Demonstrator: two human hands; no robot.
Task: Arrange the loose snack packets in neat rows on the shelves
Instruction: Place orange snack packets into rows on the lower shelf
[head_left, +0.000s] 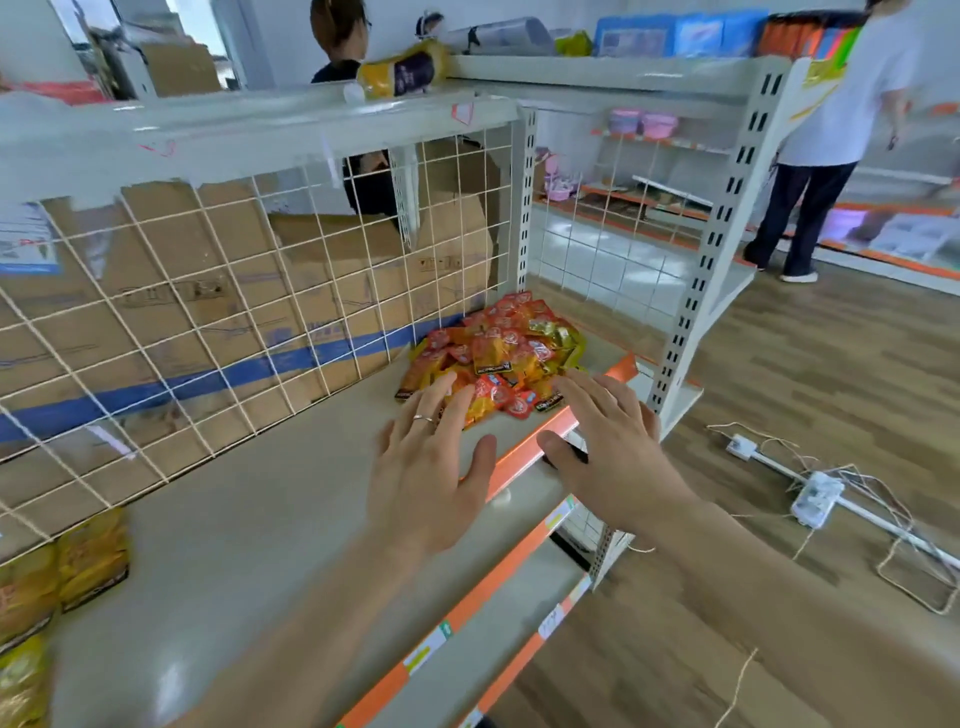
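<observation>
Shelf (249, 519): grey metal, middle tier, with an orange strip (519, 452) along its front edge and a white wire mesh (208, 322) at its back.

Packets (498, 353): a loose heap of small red, orange and yellow sachets at the right end of the shelf, against the mesh and near the upright. They are not in rows.

Left hand (431, 467): palm down over the shelf, with a ring (423, 418) on one finger. The fingers (457, 410) are straight and spread, grasping nothing, with their tips on the near edge of the heap.

Right hand (608, 447): palm down over the front edge, just beside the heap. The fingers (587, 395) are straight and spread, grasping nothing, and the thumb lies across the orange strip.

Yellow bags (67, 571): at the left end of the same shelf, well apart from the heap.

Boxes (311, 291): cardboard, stacked behind the mesh.

Bag (402, 70): yellow and purple, lying on the top shelf.

Cables (810, 493): white, tangled on the wood floor to the right.

Persons: one in a white shirt (831, 130) standing at the far shelves, and another (340, 36) behind the unit.
</observation>
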